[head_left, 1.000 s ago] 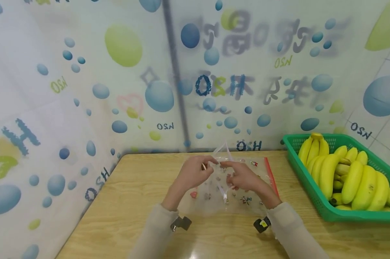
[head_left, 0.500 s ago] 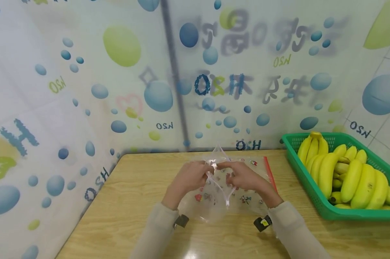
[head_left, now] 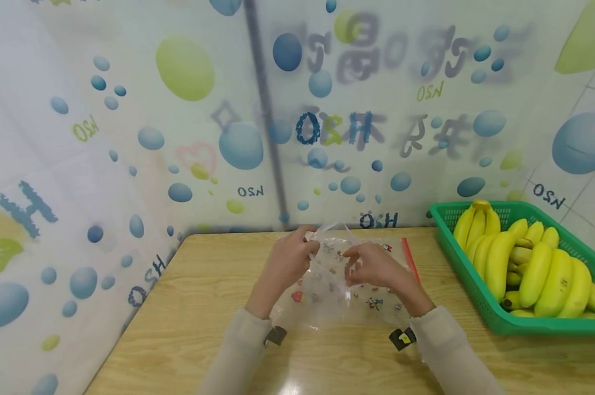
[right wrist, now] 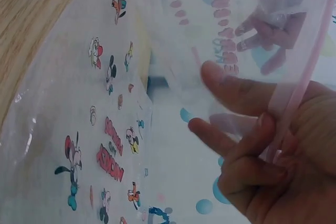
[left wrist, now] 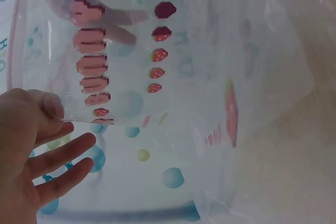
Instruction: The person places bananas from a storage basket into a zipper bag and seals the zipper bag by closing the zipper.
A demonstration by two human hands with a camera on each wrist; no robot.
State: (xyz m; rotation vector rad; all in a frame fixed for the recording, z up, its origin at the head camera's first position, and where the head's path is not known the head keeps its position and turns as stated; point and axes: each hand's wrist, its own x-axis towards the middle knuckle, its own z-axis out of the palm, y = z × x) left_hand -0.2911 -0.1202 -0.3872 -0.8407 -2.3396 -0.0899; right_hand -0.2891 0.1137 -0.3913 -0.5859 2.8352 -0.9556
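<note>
Over the table, the left hand [head_left: 289, 258] pinches the edge of a clear zip bag [left wrist: 131, 72] printed with strawberries and pink lettering. Its other fingers are spread apart in the left wrist view. The right hand [head_left: 373, 266] holds the opposite edge of the mouth; in the right wrist view a pink zip strip [right wrist: 302, 77] runs into its curled fingers. Between both hands the bag's mouth gapes. Below lies a flat clear zip bag [head_left: 386, 302] with cartoon prints and a red strip at its right end, partly covered by the held bag and the hands.
A green plastic basket [head_left: 475, 291] full of yellow bananas [head_left: 539, 274] stands at the right of the wooden table [head_left: 203, 296]. A white sheet [head_left: 203, 120] with blue and green dots hangs behind the table and along its left side.
The left hand first turned down with the bag's edge, then rose and moved slightly left. The right index finger, straight before, is now bent. The bag's mouth has shifted and spread between the hands.
</note>
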